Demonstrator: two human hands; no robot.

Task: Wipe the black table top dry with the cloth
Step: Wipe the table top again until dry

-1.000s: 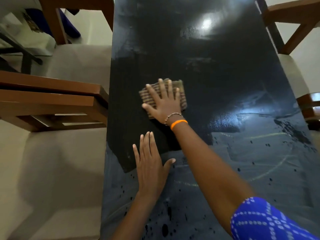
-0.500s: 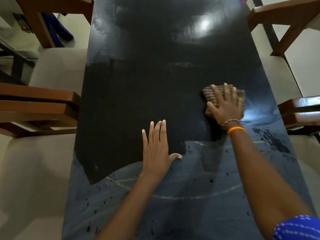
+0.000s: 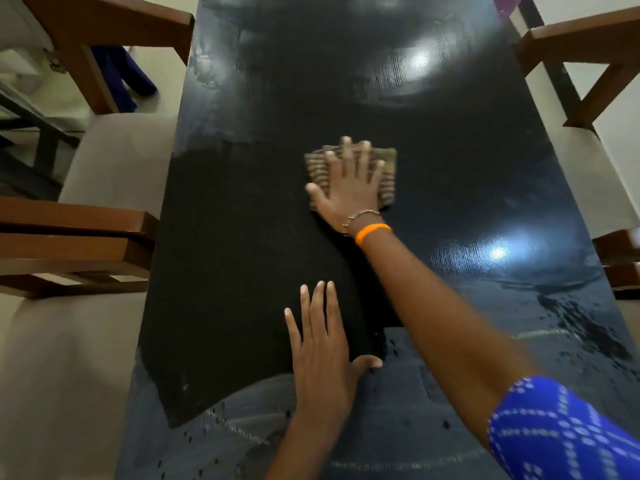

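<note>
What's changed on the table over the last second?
The right hand swept the cloth from the left part of the table top across to its right side, then back toward the middle. The left hand stayed flat near the front; nothing was let go.

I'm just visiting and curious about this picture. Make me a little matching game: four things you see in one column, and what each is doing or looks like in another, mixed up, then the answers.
Things:
1. right hand
2. left hand
3. cloth
4. wristband

Descriptions:
A. orange
B. striped, lying flat on the black table top
C. pressed down on the cloth, fingers spread
D. flat on the bare table top, holding nothing

Pairs: 1-C, 2-D, 3-B, 4-A
</note>
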